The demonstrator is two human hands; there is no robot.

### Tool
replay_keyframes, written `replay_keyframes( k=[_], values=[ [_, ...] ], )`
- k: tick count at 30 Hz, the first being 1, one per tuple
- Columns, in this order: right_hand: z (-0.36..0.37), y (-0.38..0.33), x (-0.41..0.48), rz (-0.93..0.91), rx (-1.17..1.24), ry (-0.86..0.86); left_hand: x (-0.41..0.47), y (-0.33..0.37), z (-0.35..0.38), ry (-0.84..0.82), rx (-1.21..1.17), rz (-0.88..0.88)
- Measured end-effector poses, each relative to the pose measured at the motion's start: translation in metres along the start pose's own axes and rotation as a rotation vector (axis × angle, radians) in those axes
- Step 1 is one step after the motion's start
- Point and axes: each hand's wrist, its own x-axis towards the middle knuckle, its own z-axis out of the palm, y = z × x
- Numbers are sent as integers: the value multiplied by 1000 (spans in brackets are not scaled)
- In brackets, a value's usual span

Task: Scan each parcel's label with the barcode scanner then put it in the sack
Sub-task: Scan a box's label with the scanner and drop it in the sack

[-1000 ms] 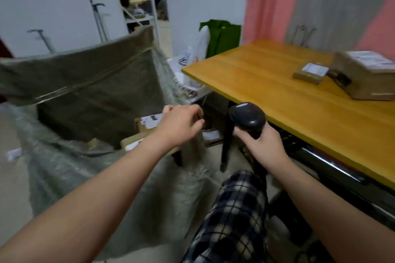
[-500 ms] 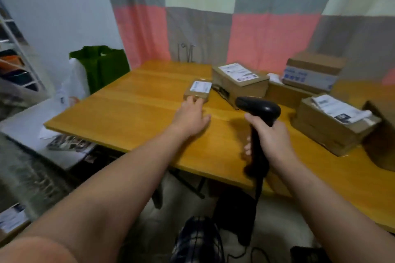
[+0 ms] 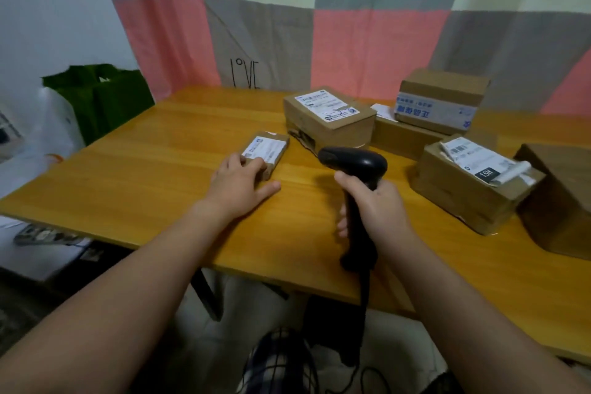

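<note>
A small flat brown parcel (image 3: pixel 267 147) with a white label lies on the wooden table (image 3: pixel 144 169), left of centre. My left hand (image 3: pixel 238 184) rests on its near end, fingers laid over it and thumb stretched out on the table. My right hand (image 3: pixel 377 205) grips the handle of the black barcode scanner (image 3: pixel 355 161), held upright just right of the parcel with its head pointing left towards the parcel. The sack is out of view.
Behind the scanner stands a labelled cardboard box (image 3: pixel 329 118). More boxes sit to the right: a labelled one (image 3: pixel 470 182), one with blue tape (image 3: pixel 441 99) stacked on a flat box, and a plain one (image 3: pixel 563 198). A green bag (image 3: pixel 102 96) hangs left of the table.
My view swung from the sack on the left to the table. My left hand left the sack and reached the small parcel. The scanner came up over the table.
</note>
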Motion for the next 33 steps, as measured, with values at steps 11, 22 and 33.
replay_keyframes(
  k=[11, 22, 33],
  values=[
    [19, 14, -48, 48, 21, -98, -74, 7, -8, 147, 27, -107],
    [30, 23, -67, 74, 391, -36, -102, 11, -14, 54, -424, -32],
    [21, 32, -78, 6, 143, 74, -87, 21, -37, -454, -288, 33]
  ],
)
